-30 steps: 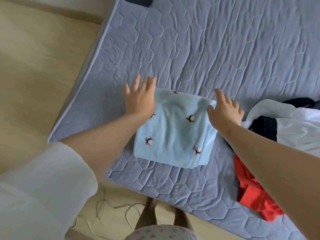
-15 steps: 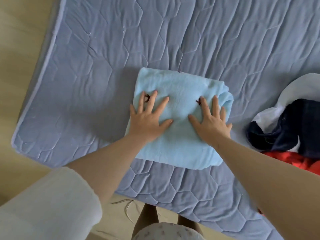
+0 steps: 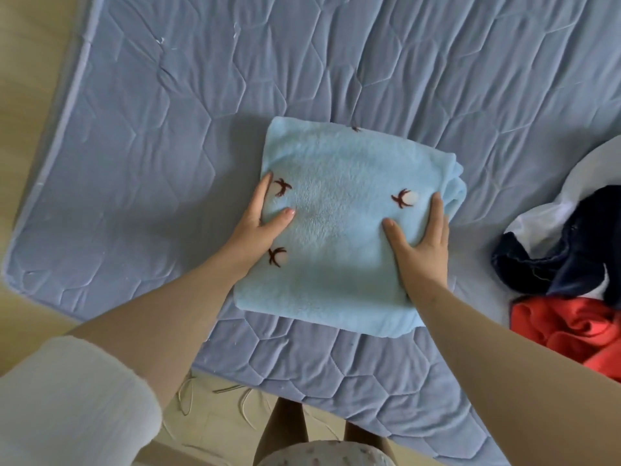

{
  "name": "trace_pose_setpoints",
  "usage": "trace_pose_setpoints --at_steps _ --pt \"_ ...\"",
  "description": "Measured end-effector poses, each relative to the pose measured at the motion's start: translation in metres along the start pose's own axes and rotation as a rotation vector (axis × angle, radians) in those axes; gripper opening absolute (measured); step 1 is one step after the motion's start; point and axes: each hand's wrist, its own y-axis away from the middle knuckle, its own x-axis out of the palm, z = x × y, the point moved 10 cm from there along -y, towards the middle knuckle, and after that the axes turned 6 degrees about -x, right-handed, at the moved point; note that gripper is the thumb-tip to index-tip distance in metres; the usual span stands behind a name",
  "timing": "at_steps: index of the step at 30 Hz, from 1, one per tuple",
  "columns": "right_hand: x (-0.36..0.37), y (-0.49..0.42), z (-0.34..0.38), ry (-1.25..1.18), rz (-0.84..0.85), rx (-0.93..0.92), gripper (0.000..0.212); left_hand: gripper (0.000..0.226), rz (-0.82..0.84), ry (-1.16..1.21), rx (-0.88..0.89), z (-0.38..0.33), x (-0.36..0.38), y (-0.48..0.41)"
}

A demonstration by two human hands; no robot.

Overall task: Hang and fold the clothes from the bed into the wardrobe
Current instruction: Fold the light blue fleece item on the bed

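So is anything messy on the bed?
Yes. The folded blue fleece is tidy, but the navy, white and red clothes at the right edge of the bed lie crumpled in a heap, not folded yet.

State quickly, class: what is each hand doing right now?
Left hand: holding the fleece by its left edge.
Right hand: holding its right edge.

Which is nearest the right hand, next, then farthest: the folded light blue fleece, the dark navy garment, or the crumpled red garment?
Head view:
1. Folded light blue fleece: the right hand holds its right edge.
2. Dark navy garment: to the right.
3. Crumpled red garment: right, toward the person.
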Motion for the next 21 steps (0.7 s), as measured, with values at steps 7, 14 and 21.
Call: trace_pose_setpoints --at_steps 7,14,21 --pt "0.001 0.034 -0.016 -0.439 0.156 0.209 0.070 0.070 0.146 0.163 -0.271 0.034 0.008 0.030" --pt "0.027 0.106 -0.043 -0.573 0.543 0.695 0.061 0.048 0.195 0.217 -0.636 0.067 -0.004 0.079" --pt "0.029 0.153 -0.010 -0.670 0.630 0.652 0.046 0.040 0.104 0.353 -0.497 0.039 -0.048 0.136"
